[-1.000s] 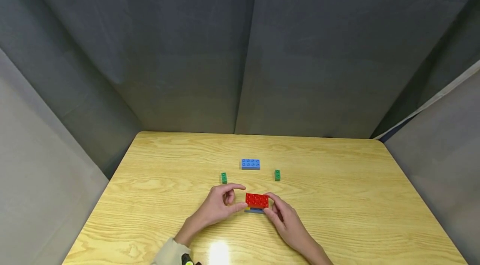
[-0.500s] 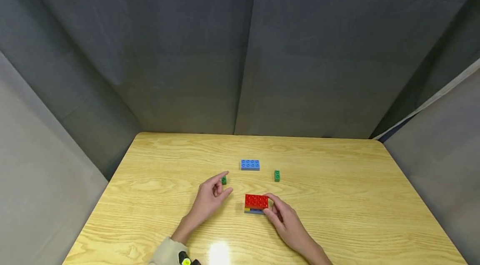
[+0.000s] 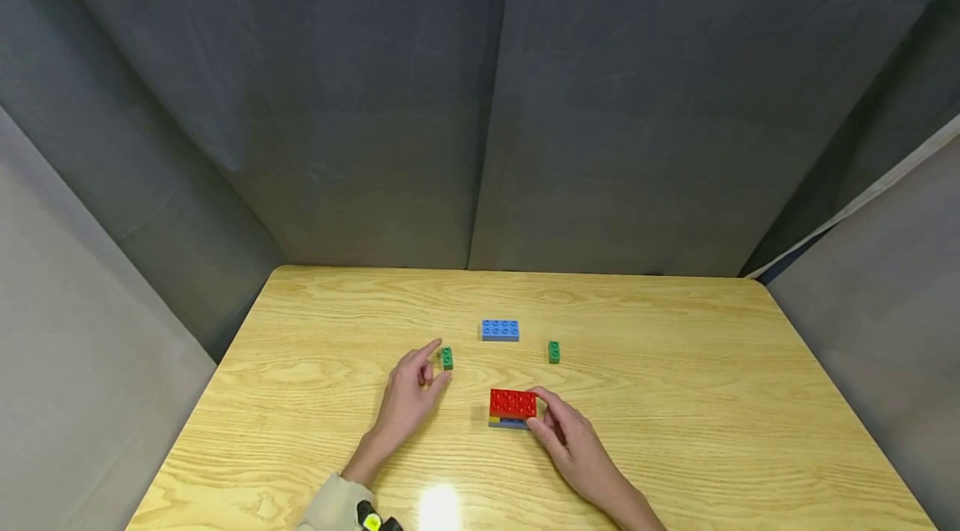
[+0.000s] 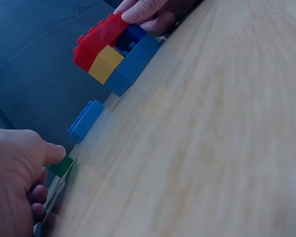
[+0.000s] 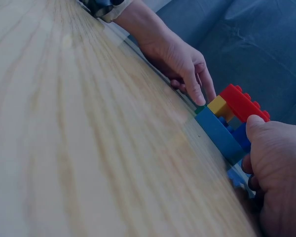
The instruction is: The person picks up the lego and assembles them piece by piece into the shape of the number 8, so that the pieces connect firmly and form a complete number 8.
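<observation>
A stack of toy bricks [image 3: 513,404] stands on the table: a blue brick [image 4: 123,74] at the bottom, a small yellow brick [image 4: 106,64] and a dark blue one [image 5: 240,134] above it, and a red brick [image 3: 513,403] across the top. My right hand [image 3: 573,443] pinches the stack's right end between thumb and index finger. My left hand [image 3: 407,399] is beside the left green brick [image 3: 447,358], index finger and thumb spread at either end of it. In the left wrist view the thumb partly hides that brick.
A loose blue brick [image 3: 500,331] lies beyond the stack, and a second small green brick [image 3: 554,352] lies to its right. Dark grey curtains [image 3: 375,139] rise behind the wooden table [image 3: 675,398], with paler panels at both sides.
My left hand has left the stack and moved left and away from me to the left green brick. My right hand stays on the stack, which has not visibly moved.
</observation>
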A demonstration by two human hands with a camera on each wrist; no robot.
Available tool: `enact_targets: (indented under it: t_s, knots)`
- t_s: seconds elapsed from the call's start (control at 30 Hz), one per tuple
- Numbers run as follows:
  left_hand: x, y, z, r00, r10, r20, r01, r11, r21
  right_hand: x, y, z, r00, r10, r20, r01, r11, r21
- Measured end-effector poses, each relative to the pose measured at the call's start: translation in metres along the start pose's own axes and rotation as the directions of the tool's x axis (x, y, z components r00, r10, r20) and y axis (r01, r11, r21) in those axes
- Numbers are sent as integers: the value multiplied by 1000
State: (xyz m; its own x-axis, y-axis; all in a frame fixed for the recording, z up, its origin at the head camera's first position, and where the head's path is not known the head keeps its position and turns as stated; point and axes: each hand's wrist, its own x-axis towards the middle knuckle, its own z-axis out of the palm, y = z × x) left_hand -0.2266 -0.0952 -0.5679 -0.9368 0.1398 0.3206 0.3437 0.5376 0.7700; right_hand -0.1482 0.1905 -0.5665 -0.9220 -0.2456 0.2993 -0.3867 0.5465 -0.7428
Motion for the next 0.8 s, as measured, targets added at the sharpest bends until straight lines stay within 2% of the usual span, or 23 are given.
enact_targets:
  t_s: [0.2,0.43,0.63,0.8]
  knots:
    - [-1,-2,1,999,12,39,-14,999,47,0,-1,-1,1000,4,3,-4,1000,2]
    - [-1,-3,2,999,30,29,-32,999,44,0,-1,0,999,38,15,-38,999,-1]
    - [-2,-3,1,999,7,54,-9,999,31,0,-1,0,999,48,19,-48,999,-3]
    - [-2,-2,1,997,-4,77,0,999,52,0,-1,-1,999,31,14,-31,1000,-4]
